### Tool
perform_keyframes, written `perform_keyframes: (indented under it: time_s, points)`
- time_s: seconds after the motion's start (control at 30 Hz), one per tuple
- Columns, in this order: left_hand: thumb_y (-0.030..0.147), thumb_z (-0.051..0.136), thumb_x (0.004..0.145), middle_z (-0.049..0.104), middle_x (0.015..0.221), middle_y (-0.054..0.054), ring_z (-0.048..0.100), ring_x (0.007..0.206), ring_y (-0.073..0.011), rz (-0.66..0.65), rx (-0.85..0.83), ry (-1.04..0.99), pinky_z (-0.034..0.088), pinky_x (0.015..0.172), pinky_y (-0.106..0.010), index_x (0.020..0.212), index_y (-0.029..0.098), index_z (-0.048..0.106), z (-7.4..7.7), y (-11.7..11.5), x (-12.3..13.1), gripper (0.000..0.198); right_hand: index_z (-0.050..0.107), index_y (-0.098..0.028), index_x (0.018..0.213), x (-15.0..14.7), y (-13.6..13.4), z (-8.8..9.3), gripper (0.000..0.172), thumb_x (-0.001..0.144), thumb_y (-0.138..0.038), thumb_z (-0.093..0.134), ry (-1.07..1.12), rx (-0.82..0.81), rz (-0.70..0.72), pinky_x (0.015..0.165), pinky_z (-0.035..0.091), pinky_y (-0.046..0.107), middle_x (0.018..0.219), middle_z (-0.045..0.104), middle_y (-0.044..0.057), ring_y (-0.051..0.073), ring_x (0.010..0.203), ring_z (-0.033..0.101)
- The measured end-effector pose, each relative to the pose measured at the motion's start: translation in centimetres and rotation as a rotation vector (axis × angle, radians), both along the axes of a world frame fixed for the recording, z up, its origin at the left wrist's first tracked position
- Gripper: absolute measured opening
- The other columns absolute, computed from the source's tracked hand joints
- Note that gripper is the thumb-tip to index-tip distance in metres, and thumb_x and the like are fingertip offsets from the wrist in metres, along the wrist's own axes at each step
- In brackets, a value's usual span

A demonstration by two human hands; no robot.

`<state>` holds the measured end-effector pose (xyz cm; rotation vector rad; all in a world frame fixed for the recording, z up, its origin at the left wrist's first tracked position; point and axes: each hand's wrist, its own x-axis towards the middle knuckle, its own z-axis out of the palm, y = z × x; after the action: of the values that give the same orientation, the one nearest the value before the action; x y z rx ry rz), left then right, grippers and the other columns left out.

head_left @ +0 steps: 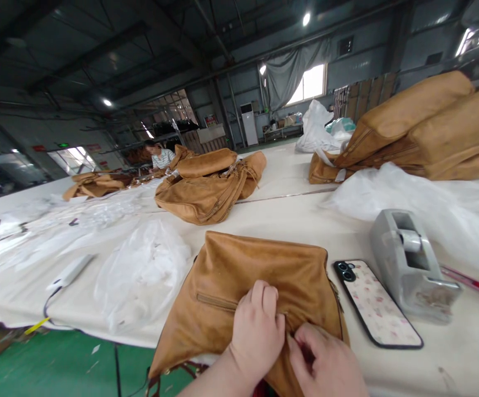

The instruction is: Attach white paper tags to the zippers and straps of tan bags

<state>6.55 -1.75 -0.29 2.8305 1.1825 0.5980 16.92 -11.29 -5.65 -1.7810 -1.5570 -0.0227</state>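
Observation:
A tan suede bag [259,264] lies flat at the near edge of the white table [305,215], with a zip line running across its face. My left hand [258,331] rests on the bag with its fingers curled and pressed down on the leather at the zip. My right hand [326,364] sits just to the right, fingers bent and pinched at the bag's edge by the zip; what they pinch is too small to make out.
A phone [377,303] lies face down right of the bag, beside a grey tape dispenser [408,264]. Clear plastic bags [140,275] lie to the left. More tan bags [210,184] are piled mid-table and far right [421,132]. A person [160,156] sits at the far end.

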Motion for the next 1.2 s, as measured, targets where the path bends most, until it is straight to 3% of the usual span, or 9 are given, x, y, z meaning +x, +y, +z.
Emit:
perform_keyframes:
  time_s: [0.07,0.17,0.27,0.4,0.47,0.57,0.7,0.9,1.2]
  points:
    - [0.003,0.048,0.070,0.056,0.093,-0.005,0.055,0.085,-0.0222,-0.019,-0.045,0.055,0.050,0.080,-0.039,0.092,0.019,0.053,0.7,0.1,0.4,0.028,0.045,-0.024,0.067,0.0,0.0,0.1,0.022,0.090,-0.025,0.046,0.005,-0.003,-0.022,0.048,0.034,0.026,0.055,0.057,-0.005,0.013,0.047,0.058]
    - [0.007,0.053,0.070,0.058,0.102,-0.006,0.057,0.095,-0.0216,-0.260,-0.159,0.108,0.050,0.088,-0.036,0.098,0.021,0.055,3.4,1.3,-0.9,0.031,0.044,-0.024,0.066,0.0,-0.3,0.3,0.023,0.089,-0.024,0.046,-0.006,0.011,-0.020,0.048,0.034,0.027,0.054,0.055,-0.005,0.012,0.046,0.057]
    - [0.020,0.054,0.082,0.050,0.135,-0.007,0.046,0.125,-0.0225,-0.376,-0.116,0.031,0.040,0.108,-0.038,0.129,0.023,0.045,5.3,3.8,-3.8,0.048,0.044,-0.024,0.068,0.0,-0.8,0.4,0.024,0.091,-0.026,0.047,-0.016,0.036,0.013,0.047,0.034,0.027,0.054,0.054,-0.005,0.012,0.045,0.055]
    - [0.027,0.040,0.094,0.029,0.154,-0.012,0.030,0.141,-0.0274,-0.113,0.098,0.016,0.028,0.115,-0.051,0.143,0.020,0.033,3.3,7.9,-6.3,0.050,0.056,-0.020,0.095,-0.6,-0.5,1.6,0.011,0.093,-0.020,0.045,-0.151,0.200,0.069,0.058,0.044,0.025,0.076,0.065,0.001,0.014,0.062,0.063]
    - [0.031,0.038,0.096,0.024,0.157,-0.013,0.026,0.143,-0.0269,-0.101,0.087,0.058,0.029,0.115,-0.050,0.145,0.017,0.030,1.4,9.1,-6.4,0.052,0.055,-0.017,0.109,-0.8,0.2,2.8,0.026,0.086,-0.009,0.046,-0.328,0.226,0.116,0.063,0.047,0.028,0.086,0.067,0.005,0.017,0.070,0.065]
    - [0.034,0.035,0.097,0.019,0.158,-0.013,0.022,0.145,-0.0247,-0.101,0.067,0.076,0.028,0.116,-0.048,0.147,0.016,0.028,-0.3,9.7,-6.1,0.053,0.055,-0.016,0.109,-1.1,1.2,4.6,0.045,0.067,0.002,0.051,-0.549,0.095,0.192,0.057,0.047,0.031,0.083,0.066,0.003,0.019,0.065,0.064]
    - [0.034,0.036,0.097,0.020,0.158,-0.012,0.023,0.144,-0.0241,-0.104,0.058,0.026,0.028,0.117,-0.047,0.145,0.018,0.032,-0.2,9.5,-6.2,0.051,0.054,-0.016,0.102,-1.3,2.2,6.2,0.048,0.058,0.004,0.054,-0.719,-0.024,0.224,0.049,0.047,0.031,0.081,0.063,0.003,0.020,0.060,0.063]
    - [0.034,0.038,0.097,0.022,0.158,-0.011,0.025,0.144,-0.0243,-0.123,0.044,-0.048,0.029,0.116,-0.048,0.144,0.020,0.034,-0.1,9.5,-6.6,0.050,0.051,-0.017,0.087,-1.6,2.8,7.6,0.030,0.065,0.003,0.052,-0.957,-0.159,0.270,0.041,0.042,0.031,0.074,0.060,0.005,0.021,0.053,0.059]
    - [0.035,0.045,0.094,0.027,0.156,-0.010,0.032,0.141,-0.0247,-0.146,-0.005,-0.122,0.032,0.115,-0.047,0.139,0.022,0.043,0.1,9.6,-7.1,0.047,0.054,-0.019,0.087,1.1,1.5,8.7,0.030,0.066,0.003,0.054,-0.943,-0.220,0.401,0.044,0.046,0.033,0.075,0.060,0.003,0.022,0.056,0.060]
